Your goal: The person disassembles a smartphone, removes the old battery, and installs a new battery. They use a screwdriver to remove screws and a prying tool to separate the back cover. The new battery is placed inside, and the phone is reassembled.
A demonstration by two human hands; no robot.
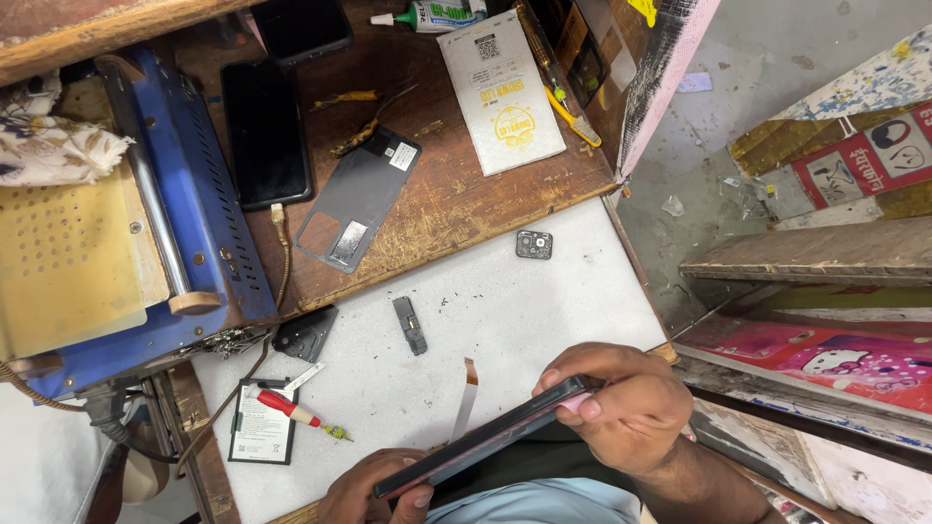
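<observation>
Phone [485, 442] held edge-on above the white worktop [544, 311], left hand [374, 495] and right hand [621, 408] each with grip closed on an end. Teardown looks well advanced: back cover [357, 197], battery [262, 432], camera module [534, 245], flex cable [466, 393] lie out; reassembly not begun.

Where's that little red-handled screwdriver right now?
In the head view, the red-handled screwdriver lies on the white work surface at lower left, resting partly across a flat phone battery, left of the left hand.

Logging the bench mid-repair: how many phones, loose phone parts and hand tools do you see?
Phones: 3 (one held, two on wood)
Loose parts: 6 (back cover, battery, ribbon cable, three small pieces)
Hand tools: 2 (red screwdriver, yellow brush)
Total: 11
</observation>
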